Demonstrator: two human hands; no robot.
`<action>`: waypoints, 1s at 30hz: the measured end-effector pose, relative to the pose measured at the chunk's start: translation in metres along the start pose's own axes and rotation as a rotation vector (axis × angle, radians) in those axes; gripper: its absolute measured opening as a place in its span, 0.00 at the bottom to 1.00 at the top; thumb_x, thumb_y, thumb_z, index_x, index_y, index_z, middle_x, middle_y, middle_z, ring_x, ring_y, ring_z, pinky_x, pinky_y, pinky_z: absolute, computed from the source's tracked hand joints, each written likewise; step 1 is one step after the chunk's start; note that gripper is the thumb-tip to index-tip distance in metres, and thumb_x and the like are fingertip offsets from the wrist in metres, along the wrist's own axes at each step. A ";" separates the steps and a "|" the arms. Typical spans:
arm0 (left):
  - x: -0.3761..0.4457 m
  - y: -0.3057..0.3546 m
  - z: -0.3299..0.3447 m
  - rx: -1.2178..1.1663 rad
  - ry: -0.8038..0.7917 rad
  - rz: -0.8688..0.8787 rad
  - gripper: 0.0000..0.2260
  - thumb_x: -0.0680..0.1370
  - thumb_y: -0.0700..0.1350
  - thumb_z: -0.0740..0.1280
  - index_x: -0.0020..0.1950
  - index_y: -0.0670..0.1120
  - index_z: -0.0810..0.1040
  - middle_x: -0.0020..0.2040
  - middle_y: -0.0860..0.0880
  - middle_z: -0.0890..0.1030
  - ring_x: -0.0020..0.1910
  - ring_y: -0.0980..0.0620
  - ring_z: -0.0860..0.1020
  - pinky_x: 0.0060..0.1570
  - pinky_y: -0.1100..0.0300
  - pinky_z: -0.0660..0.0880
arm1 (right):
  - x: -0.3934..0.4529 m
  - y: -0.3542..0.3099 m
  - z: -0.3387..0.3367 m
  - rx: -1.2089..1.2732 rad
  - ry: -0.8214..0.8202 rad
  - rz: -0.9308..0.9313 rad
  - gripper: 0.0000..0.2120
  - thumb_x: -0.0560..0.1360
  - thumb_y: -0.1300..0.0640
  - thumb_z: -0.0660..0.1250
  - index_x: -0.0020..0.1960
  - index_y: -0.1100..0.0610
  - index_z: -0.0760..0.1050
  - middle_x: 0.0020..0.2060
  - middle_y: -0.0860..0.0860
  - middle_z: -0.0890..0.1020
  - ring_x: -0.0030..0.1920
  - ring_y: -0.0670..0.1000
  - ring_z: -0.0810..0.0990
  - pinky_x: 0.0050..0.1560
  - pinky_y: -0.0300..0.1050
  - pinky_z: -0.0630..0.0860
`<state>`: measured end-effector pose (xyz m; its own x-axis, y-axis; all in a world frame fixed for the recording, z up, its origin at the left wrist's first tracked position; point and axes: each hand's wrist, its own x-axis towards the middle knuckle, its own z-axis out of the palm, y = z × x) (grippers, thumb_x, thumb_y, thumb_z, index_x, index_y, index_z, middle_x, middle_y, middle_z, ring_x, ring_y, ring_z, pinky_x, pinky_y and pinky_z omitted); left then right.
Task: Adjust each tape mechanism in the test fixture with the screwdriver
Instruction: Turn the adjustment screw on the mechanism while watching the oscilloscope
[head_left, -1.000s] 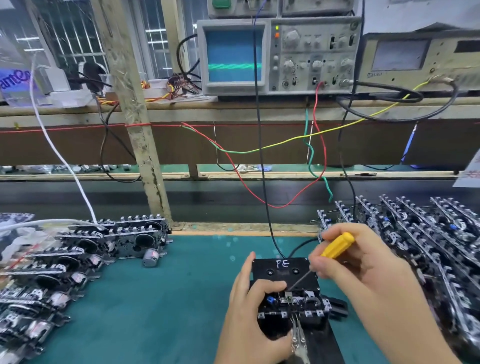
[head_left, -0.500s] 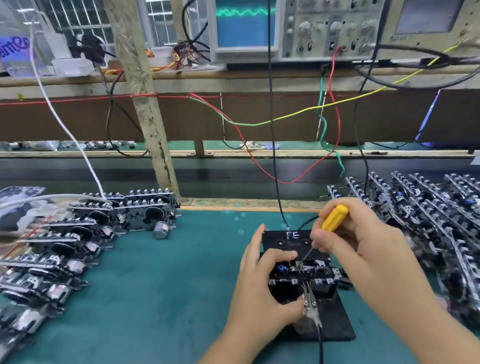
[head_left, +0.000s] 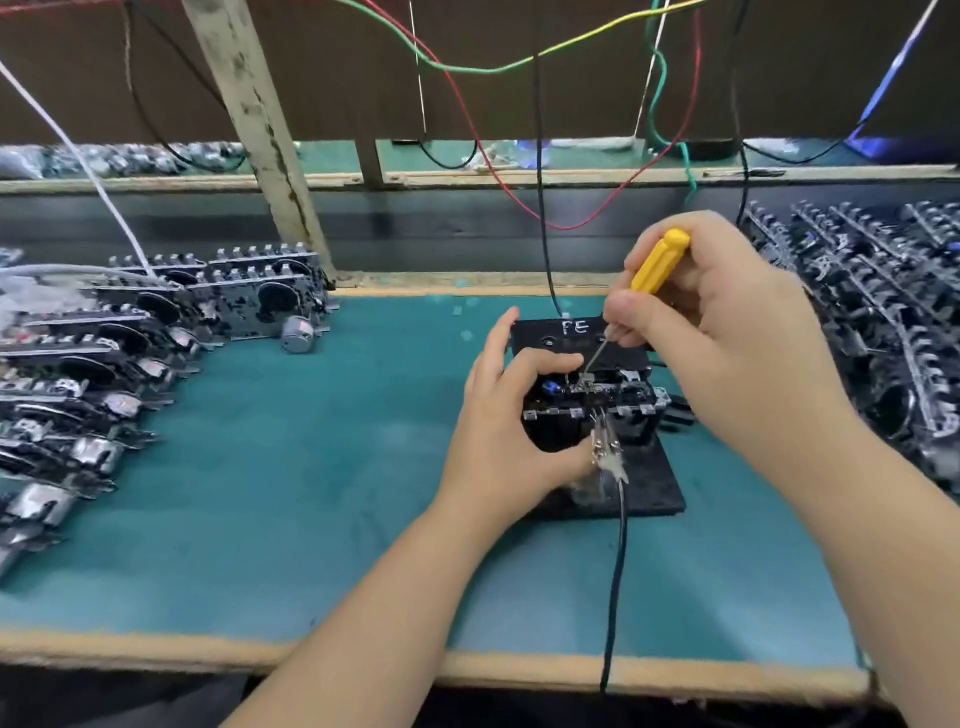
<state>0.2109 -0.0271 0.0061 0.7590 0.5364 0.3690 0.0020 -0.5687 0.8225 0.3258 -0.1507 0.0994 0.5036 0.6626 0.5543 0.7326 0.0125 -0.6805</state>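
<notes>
Head camera, looking forward and down over the bench

We have a single wide-angle view from the person's head, tilted down at the bench. It sits close: both forearms enter from the bottom of the frame, the near edge of the bench runs across the bottom, the far edge lies above the middle, and straight lines bow outward.

Evenly lit from overhead, bright on the teal mat, dim and brownish along the back panel. Soft, faint shadows only. Slightly smeared and soft throughout, with wide-angle bending toward the edges and blurred mechanisms at right.
</notes>
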 end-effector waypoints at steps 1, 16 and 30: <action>0.000 0.000 0.000 0.004 -0.001 0.000 0.28 0.65 0.45 0.79 0.58 0.67 0.74 0.81 0.60 0.53 0.78 0.64 0.57 0.68 0.63 0.63 | 0.000 0.000 0.000 0.001 0.003 -0.007 0.08 0.79 0.61 0.69 0.54 0.54 0.72 0.41 0.48 0.83 0.41 0.48 0.85 0.47 0.47 0.81; 0.000 0.003 0.000 0.015 0.002 0.011 0.28 0.63 0.48 0.78 0.54 0.71 0.72 0.82 0.59 0.53 0.77 0.66 0.57 0.67 0.68 0.61 | 0.010 -0.010 0.003 -0.107 -0.050 -0.033 0.14 0.77 0.57 0.72 0.57 0.51 0.69 0.38 0.52 0.83 0.38 0.55 0.83 0.47 0.56 0.79; -0.001 0.006 0.000 -0.008 0.008 -0.006 0.29 0.64 0.43 0.79 0.55 0.69 0.72 0.82 0.58 0.54 0.78 0.62 0.58 0.69 0.59 0.65 | 0.016 -0.012 -0.002 -0.090 -0.074 -0.015 0.14 0.80 0.63 0.67 0.64 0.53 0.71 0.39 0.52 0.84 0.37 0.46 0.84 0.48 0.49 0.80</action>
<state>0.2097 -0.0307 0.0103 0.7541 0.5443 0.3675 0.0010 -0.5605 0.8281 0.3258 -0.1412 0.1177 0.4594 0.7161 0.5255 0.7797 -0.0418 -0.6247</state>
